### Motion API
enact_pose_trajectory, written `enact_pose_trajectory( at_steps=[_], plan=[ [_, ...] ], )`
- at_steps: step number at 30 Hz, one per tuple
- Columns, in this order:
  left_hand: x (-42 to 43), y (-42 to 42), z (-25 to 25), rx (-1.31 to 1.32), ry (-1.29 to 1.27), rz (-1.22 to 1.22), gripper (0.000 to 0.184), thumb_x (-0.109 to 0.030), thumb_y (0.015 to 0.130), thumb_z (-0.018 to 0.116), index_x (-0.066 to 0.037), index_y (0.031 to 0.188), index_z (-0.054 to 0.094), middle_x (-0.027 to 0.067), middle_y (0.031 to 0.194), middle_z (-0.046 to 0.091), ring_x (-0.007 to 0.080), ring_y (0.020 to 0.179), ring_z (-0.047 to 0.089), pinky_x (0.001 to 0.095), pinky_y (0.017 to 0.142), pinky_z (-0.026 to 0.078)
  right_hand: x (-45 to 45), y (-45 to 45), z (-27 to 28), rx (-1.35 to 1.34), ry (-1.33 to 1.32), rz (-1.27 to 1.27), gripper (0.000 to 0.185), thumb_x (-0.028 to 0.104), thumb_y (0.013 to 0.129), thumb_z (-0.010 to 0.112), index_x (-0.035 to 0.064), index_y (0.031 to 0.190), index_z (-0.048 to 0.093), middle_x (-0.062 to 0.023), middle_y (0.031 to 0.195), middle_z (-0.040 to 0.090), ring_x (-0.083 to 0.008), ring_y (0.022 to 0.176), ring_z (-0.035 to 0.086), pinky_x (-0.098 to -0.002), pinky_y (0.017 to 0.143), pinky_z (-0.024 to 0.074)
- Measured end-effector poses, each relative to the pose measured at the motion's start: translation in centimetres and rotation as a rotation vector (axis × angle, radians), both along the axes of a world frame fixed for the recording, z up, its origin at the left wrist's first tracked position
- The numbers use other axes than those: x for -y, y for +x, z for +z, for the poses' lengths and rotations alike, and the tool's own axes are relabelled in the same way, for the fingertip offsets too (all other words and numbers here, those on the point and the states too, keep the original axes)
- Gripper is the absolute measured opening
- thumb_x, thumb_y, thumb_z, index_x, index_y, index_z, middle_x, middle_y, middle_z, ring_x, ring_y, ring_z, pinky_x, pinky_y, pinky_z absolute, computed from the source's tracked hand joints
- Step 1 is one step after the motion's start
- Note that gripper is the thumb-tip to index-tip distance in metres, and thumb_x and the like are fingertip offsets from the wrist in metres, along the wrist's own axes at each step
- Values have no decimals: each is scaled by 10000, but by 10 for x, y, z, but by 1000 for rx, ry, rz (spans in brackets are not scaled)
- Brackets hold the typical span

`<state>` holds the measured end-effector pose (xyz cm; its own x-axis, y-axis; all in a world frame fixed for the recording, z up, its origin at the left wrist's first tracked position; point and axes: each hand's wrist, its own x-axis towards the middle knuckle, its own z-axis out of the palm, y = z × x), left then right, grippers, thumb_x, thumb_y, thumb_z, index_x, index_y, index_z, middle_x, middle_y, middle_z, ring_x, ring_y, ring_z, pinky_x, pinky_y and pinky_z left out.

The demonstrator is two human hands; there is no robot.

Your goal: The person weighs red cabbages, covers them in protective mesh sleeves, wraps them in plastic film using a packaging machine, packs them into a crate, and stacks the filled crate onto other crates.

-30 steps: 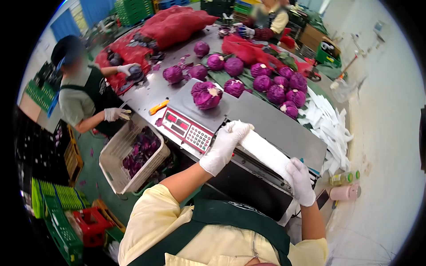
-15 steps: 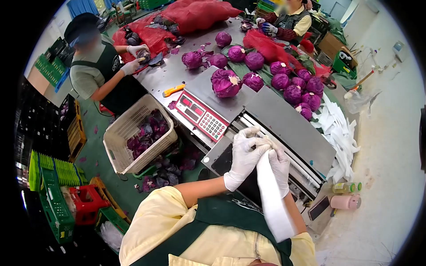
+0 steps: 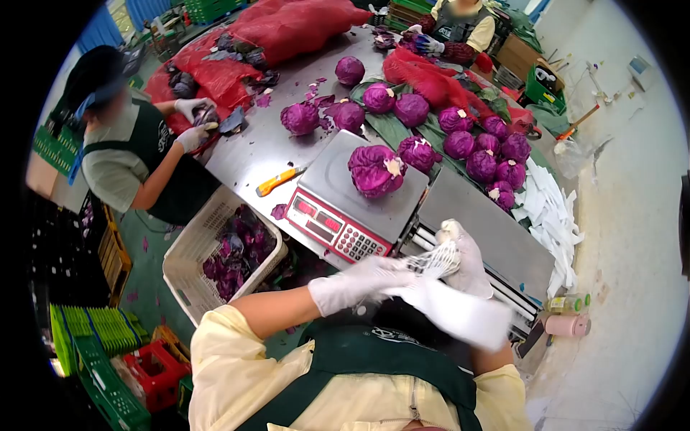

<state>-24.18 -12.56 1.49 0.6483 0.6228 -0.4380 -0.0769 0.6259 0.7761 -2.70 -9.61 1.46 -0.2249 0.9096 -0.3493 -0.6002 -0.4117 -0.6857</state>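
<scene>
Between my gloved hands a white foam net sleeve (image 3: pixel 460 314) is pulled open at one end, its mesh spread out. My left hand (image 3: pixel 363 281) grips the stretched end from the left. My right hand (image 3: pixel 467 260) is closed around the other side of the mesh, and the loose part of the sleeve hangs blurred below it. Just beyond my hands stands a digital scale (image 3: pixel 338 228) with a red-framed panel. One purple cabbage (image 3: pixel 376 171) rests on its metal plate, apart from my hands.
Several purple cabbages (image 3: pixel 483 165) lie behind the scale. White sleeves (image 3: pixel 546 223) are piled at right, near a wrapping machine (image 3: pixel 478 223). An orange cutter (image 3: pixel 279 182) lies left of the scale. A crate (image 3: pixel 188 255) holds leaves. A co-worker (image 3: pixel 129 144) trims at left; another person (image 3: pixel 460 32) works behind.
My hands have moved apart, stretching the folded sleeve into an open mesh. My left hand has shifted left and down. The view has turned slightly; the left co-worker's hands moved.
</scene>
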Motion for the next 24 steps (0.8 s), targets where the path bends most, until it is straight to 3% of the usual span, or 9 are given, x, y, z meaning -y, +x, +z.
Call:
enact_pose_trajectory(
  at_steps=[5, 7, 9, 13, 16, 18, 19, 22, 24],
  plan=[
    [-93, -58, -21, -90, 445, 756, 169, -74, 846, 633, -19, 999, 682, 17, 812, 683, 89, 758, 629, 230, 666, 501, -35, -43, 15, 700, 114, 617, 262, 183, 940, 560, -27, 1083, 623, -4, 914, 613, -76, 788, 553, -241, 717, 467],
    [-139, -77, -31, -639, 704, 866, 213, -139, 835, 642, -36, 1019, 675, 84, 810, 700, 155, 726, 663, 290, 657, 508, -75, -44, 6, 677, 158, 416, 318, 230, 951, 549, -16, 1139, 621, -39, 995, 656, -110, 878, 612, -263, 738, 507],
    [-186, -90, -47, -1117, 962, 869, 235, -239, 841, 624, -62, 984, 683, 158, 808, 692, 289, 708, 671, 385, 643, 510, -121, -61, 28, 416, 59, 109, 343, 249, 973, 492, -29, 1133, 613, -68, 981, 667, -143, 852, 635, -327, 695, 546],
    [-251, -94, -93, -1454, 915, 415, 350, -415, 872, 506, -134, 1002, 669, 157, 851, 682, 362, 833, 656, 470, 708, 498, -218, -46, -52, 1387, 308, -24, 354, 267, 971, 460, -36, 982, 644, -153, 828, 666, -214, 759, 631, -307, 705, 473],
    [-238, -90, -113, -1269, 987, 84, 329, -409, 872, 516, -153, 1011, 670, 163, 900, 681, 363, 881, 647, 467, 744, 495, -237, -36, -137, 1446, 356, 213, 361, 312, 980, 409, 19, 979, 620, -86, 779, 628, -201, 758, 624, -344, 688, 482],
    [-214, -89, -117, -1004, 994, 238, 297, -398, 869, 528, -174, 1005, 668, 165, 883, 678, 370, 879, 644, 456, 742, 493, -194, -78, -77, 807, -136, 30, 341, 319, 994, 397, 42, 1015, 594, -34, 813, 620, -174, 776, 614, -336, 685, 486],
    [-201, -84, -89, -1073, 762, 204, 283, -361, 866, 543, -167, 1045, 645, 193, 970, 655, 368, 935, 623, 448, 748, 483, -207, -61, -147, 928, 243, -104, 324, 299, 1002, 409, 34, 997, 596, -21, 851, 614, -145, 784, 600, -313, 694, 484],
    [-175, -75, -150, -119, 320, 572, 364, -330, 951, 482, -97, 1218, 562, 168, 1217, 588, 292, 1096, 580, 407, 901, 473, -151, -81, -70, 824, 327, -160, 235, 235, 999, 453, 45, 957, 585, -5, 862, 599, -98, 765, 567, -258, 704, 470],
    [-131, -69, -102, 614, -274, 562, 474, -360, 1008, 403, -17, 1331, 451, 115, 1300, 551, 234, 1152, 555, 385, 1034, 422, -114, -88, -36, 611, 297, -52, 230, 231, 995, 509, 18, 921, 557, 28, 856, 528, -53, 806, 467, -220, 761, 414]
  ],
)
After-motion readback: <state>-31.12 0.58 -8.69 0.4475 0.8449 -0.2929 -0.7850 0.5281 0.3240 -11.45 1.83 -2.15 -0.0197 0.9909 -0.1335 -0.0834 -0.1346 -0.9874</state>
